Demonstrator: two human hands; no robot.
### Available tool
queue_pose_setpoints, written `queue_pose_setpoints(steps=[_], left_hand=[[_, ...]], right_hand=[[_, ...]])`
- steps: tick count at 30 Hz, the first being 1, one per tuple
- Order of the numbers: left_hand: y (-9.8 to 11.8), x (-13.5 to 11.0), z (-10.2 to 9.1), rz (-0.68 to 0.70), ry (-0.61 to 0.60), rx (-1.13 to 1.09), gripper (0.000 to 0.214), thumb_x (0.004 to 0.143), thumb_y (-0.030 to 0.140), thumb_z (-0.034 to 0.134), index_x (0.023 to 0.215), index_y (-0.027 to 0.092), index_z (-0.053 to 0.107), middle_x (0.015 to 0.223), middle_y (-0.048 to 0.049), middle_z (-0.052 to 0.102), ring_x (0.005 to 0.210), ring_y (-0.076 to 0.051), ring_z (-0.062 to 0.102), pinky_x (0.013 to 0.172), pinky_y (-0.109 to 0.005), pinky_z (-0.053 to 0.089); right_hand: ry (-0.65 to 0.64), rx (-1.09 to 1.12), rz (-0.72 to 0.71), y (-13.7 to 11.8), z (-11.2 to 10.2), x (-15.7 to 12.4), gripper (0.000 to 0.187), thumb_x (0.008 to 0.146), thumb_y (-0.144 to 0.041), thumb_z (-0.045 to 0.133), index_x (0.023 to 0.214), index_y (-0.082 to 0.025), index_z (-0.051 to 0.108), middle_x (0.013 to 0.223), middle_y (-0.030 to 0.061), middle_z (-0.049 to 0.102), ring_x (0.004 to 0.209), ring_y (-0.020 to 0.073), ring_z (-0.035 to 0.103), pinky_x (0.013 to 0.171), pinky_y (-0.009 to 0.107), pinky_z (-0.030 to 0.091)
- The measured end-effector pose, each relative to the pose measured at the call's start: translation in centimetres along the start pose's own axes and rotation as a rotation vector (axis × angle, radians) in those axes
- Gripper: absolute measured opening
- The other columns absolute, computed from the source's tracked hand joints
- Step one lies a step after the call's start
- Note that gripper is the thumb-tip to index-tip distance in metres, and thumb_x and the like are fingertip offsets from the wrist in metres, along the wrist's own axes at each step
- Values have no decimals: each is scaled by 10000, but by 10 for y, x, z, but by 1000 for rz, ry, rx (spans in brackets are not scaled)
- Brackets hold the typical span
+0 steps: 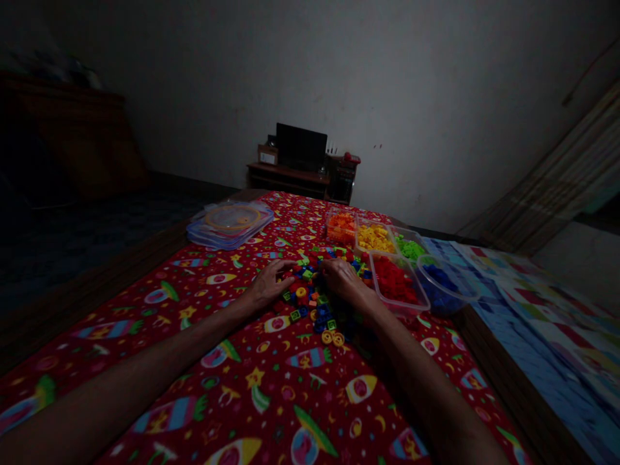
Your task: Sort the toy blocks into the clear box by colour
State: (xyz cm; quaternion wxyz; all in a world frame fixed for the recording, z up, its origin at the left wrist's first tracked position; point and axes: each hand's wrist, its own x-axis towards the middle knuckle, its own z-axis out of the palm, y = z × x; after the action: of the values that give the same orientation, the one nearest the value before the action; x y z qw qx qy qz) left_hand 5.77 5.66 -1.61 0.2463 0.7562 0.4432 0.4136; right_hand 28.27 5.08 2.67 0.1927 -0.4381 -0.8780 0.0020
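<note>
A loose pile of mixed toy building bricks (317, 300), in blue, green, red, yellow and orange, lies on the red patterned cloth between my hands. At the pile's left edge, my left hand (270, 284) rests with its thumb and fingers apart, nothing visible between them. My right hand (343, 279) reaches over the upper right of the pile, its fingers curled downward among the bricks. Whatever those fingertips hold, if anything, is hidden. Close to my right wrist stands a clear tub of red bricks (398, 281). Yellow wheel-like pieces (333, 338) lie at the pile's near end.
Further tubs hold orange bricks (341, 226), yellow bricks (375, 237), green bricks (409, 247) and blue bricks (440, 284). Stacked clear lids (230, 224) lie at the far left of the cloth (213, 413). A monitor on a desk (288, 173) stands beyond, by the wall.
</note>
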Motion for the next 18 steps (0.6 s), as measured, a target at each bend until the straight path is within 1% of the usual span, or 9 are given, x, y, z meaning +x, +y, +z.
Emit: queue_pose_setpoints(steps=[2,4,6,9,12,15,18], left_hand=[[0,0,0,0,-2,13,399,751,402,569,1078,182,628,1081,-100,633,1002,-260,627,882,-435,522],[1,-1,-1,-1,-2,15,396,755,400,565,1078,179,630,1073,-101,635,996,-258,629,872,-427,527],[2,-1,-1,-2,-3,10,396,754,398,563,1075,176,633,1062,-102,637,981,-257,634,857,-419,533],[3,-1,-1,-1,-2,16,395,750,401,566,1071,183,637,1056,-96,640,979,-256,633,861,-415,530],[4,-1,-2,-5,-4,20,403,752,408,560,1076,181,635,1063,-98,637,990,-257,630,865,-412,528],[4,-1,-2,-8,-10,23,420,754,416,552,1085,169,629,1071,-107,633,986,-256,630,853,-407,531],[3,-1,-2,-2,-11,24,406,754,410,555,1080,180,628,1064,-96,637,983,-250,628,846,-402,532]], right_hand=[[-13,43,47,-2,-6,1,204,789,-53,463,822,-130,649,710,41,606,635,130,466,606,229,325],[-19,90,73,-4,-12,2,165,747,-48,497,783,-130,636,699,28,598,627,121,463,594,221,312],[-31,138,90,-6,-16,2,167,708,-32,508,766,-132,627,693,20,596,631,120,475,592,215,314],[-34,162,107,-6,-17,2,239,671,-12,496,823,-139,631,708,15,608,652,130,501,583,214,315],[7,181,122,-4,-13,3,300,669,-25,500,907,-151,633,735,10,626,678,142,530,573,212,322],[41,276,144,-3,-11,5,308,675,-34,514,922,-166,644,788,9,659,722,144,578,607,204,372],[33,370,180,-3,-13,7,280,687,-33,531,898,-163,660,805,13,681,729,137,608,645,204,409]])
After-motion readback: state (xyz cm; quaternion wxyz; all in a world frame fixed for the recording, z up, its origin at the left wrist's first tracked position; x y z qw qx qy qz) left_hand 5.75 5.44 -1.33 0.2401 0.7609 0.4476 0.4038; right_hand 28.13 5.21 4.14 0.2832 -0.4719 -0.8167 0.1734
